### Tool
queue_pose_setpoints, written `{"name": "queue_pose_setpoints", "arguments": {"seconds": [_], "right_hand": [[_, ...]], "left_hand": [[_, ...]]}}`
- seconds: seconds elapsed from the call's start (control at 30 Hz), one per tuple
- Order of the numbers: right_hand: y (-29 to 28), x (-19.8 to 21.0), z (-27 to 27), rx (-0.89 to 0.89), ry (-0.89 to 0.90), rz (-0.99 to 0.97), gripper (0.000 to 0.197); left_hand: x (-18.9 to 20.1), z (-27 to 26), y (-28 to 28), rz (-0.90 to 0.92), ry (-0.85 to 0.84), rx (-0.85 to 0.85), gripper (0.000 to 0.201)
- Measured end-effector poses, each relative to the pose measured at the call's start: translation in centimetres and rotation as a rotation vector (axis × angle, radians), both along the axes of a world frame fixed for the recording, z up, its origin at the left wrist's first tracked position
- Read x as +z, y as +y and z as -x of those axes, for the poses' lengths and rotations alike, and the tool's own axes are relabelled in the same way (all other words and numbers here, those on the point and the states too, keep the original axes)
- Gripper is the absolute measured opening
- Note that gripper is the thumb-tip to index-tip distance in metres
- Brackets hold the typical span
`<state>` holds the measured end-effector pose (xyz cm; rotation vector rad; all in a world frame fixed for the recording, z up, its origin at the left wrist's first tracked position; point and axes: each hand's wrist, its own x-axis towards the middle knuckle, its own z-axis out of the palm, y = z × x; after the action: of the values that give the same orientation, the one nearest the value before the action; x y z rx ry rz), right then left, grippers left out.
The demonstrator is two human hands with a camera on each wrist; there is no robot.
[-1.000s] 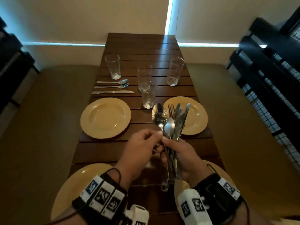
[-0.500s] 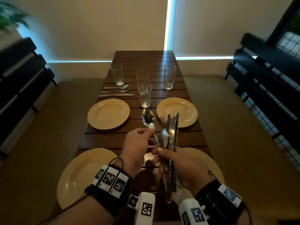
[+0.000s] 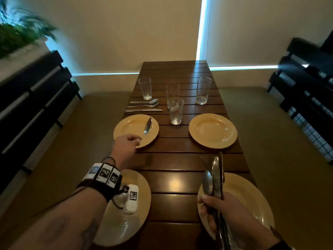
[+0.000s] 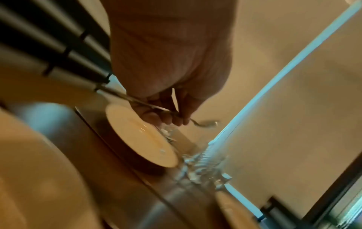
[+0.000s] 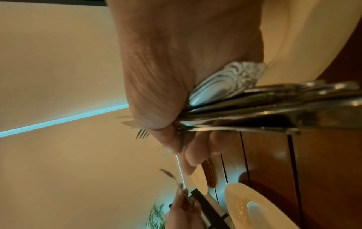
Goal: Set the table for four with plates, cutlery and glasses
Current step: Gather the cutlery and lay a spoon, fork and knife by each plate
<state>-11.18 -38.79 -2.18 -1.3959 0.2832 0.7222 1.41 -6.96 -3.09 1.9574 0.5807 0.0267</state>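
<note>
My left hand (image 3: 137,140) pinches one spoon (image 3: 147,126) by the handle, its bowl in the air above the far left yellow plate (image 3: 126,129). The left wrist view shows the same spoon (image 4: 149,105) between my fingertips over that plate (image 4: 141,139). My right hand (image 3: 207,201) grips a bundle of cutlery (image 3: 215,175) upright above the near right plate (image 3: 252,193); the right wrist view shows the bundle's handles (image 5: 254,111) fanned from my fist. The near left plate (image 3: 138,210) and far right plate (image 3: 212,130) are bare. Several glasses (image 3: 175,111) stand on the wooden table (image 3: 173,165).
A spoon, fork and knife (image 3: 144,106) lie in a row beyond the far left plate, next to a glass (image 3: 146,88). Cushioned benches (image 3: 270,141) with dark slatted backs (image 3: 32,105) flank the table. A plant (image 3: 18,35) stands at upper left.
My left hand has drawn one spoon out of the bundle and carried it left and forward over the far left plate. My right hand has drawn back to the right with the remaining cutlery.
</note>
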Motion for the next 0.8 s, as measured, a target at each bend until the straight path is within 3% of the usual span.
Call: {"name": "queue_pose_setpoints", "arguments": {"seconds": [0.07, 0.2, 0.3, 0.43, 0.8], "right_hand": [[-0.6, -0.2, -0.3, -0.020, 0.014, 0.014, 0.028], [-1.0, -0.8, -1.4, -0.058, 0.067, 0.063, 0.031], [-1.4, -1.0, -1.9, -0.092, 0.087, 0.082, 0.024], [-1.6, -1.0, -2.8, -0.086, 0.099, 0.091, 0.037], [-0.3, -0.1, -3.4, -0.096, 0.071, 0.050, 0.037]], "left_hand": [[-1.9, -1.1, 3.1, -0.369, 0.099, -0.181, 0.013], [-5.4, -2.6, 6.4, -0.667, 0.236, -0.394, 0.009], [-7.3, -3.7, 7.5, -0.700, 0.298, -0.474, 0.007], [-8.6, -4.5, 7.4, -0.738, 0.275, -0.515, 0.009], [-9.5, -4.6, 7.0, -0.805, 0.222, -0.499, 0.019]]}}
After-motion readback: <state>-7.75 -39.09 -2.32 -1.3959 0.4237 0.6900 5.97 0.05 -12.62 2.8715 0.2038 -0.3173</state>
